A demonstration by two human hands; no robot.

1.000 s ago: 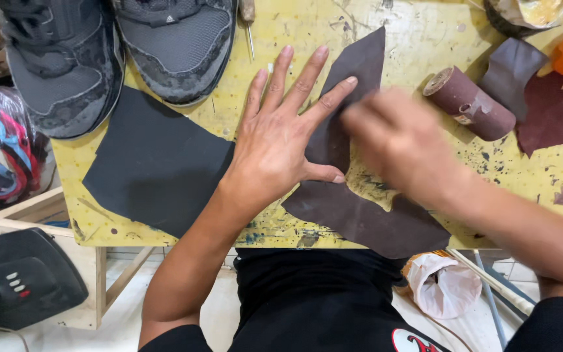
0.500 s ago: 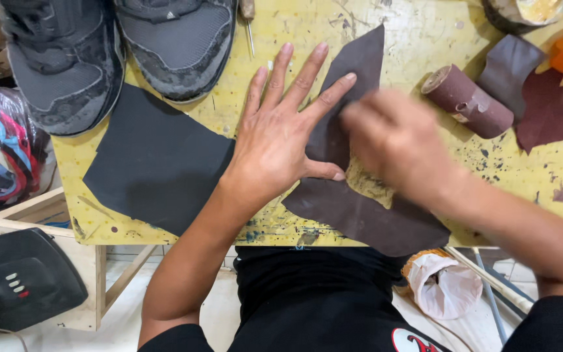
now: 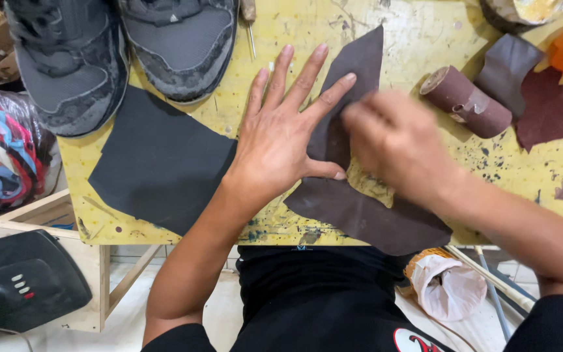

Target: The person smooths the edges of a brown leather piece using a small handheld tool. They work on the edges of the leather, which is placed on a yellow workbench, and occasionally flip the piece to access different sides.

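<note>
left hand (image 3: pixel 280 140) lay flat, fingers spread, pinning the dark brown leather piece (image 3: pixel 353 195) at frame centre on the yellow tabletop (image 3: pixel 418 39); right hand (image 3: pixel 395 140) was blurred, grip unclear. leather looked thin, limp, light; best held flat near its edges.

A yellow, paint-flecked table (image 3: pixel 418 39) carries two grey shoes (image 3: pixel 125 58), dark sheets (image 3: pixel 164 163), and seemingly a sandpaper roll (image 3: pixel 467 101).

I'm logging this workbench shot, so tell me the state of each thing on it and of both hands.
Left hand: flat, fingers spread, pressing the brown leather piece.
Right hand: blurred, on the same piece.
Black sheet: lying flat.
Shoes: upright, side by side.
Sandpaper roll: rolled up, on its side.
</note>
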